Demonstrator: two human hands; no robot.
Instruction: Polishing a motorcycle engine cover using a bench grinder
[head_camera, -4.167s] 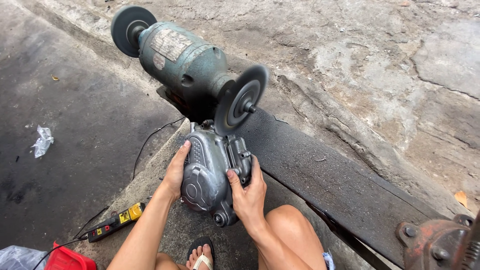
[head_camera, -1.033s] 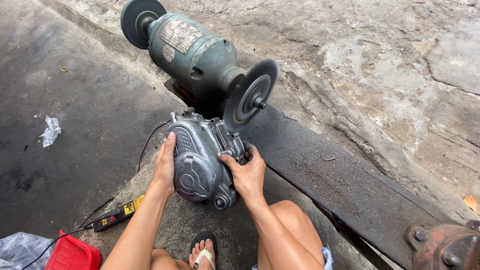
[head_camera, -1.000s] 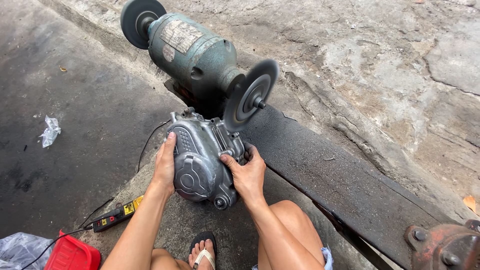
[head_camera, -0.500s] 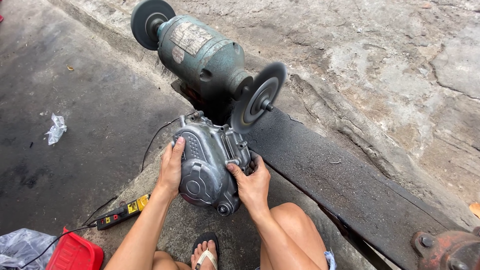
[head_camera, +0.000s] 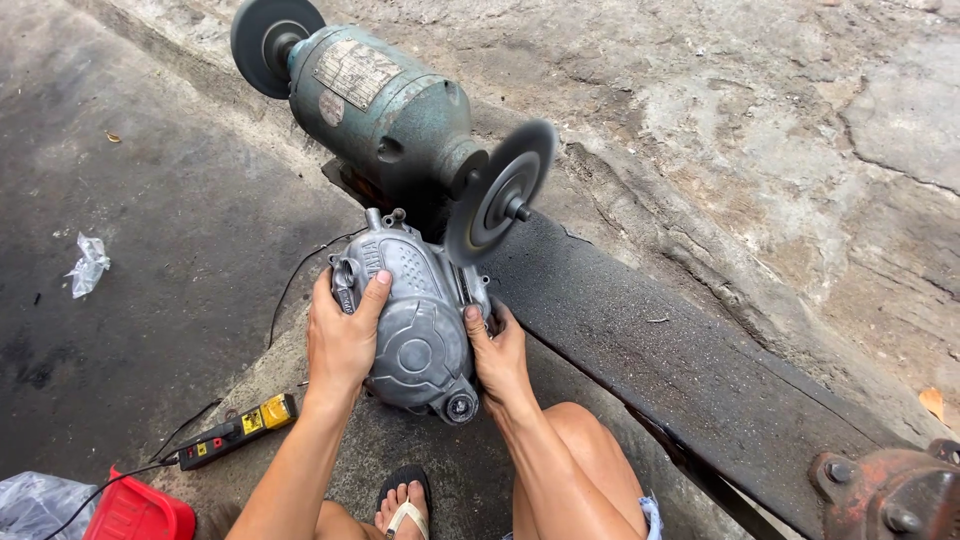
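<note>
Fingers of the left hand (head_camera: 342, 338) lie pressed together over the grey metal casing (head_camera: 415, 320), thumb spread at two o'clock. The right hand (head_camera: 497, 352) clasps its opposite edge. The casing meets the grinder (head_camera: 385, 110) wheel (head_camera: 498, 190) at one o'clock.

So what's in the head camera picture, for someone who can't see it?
Two bare hands, left hand and right hand, hold a grey cast-metal engine cover up to the dark spinning wheel of a green bench grinder on a concrete floor.
</note>
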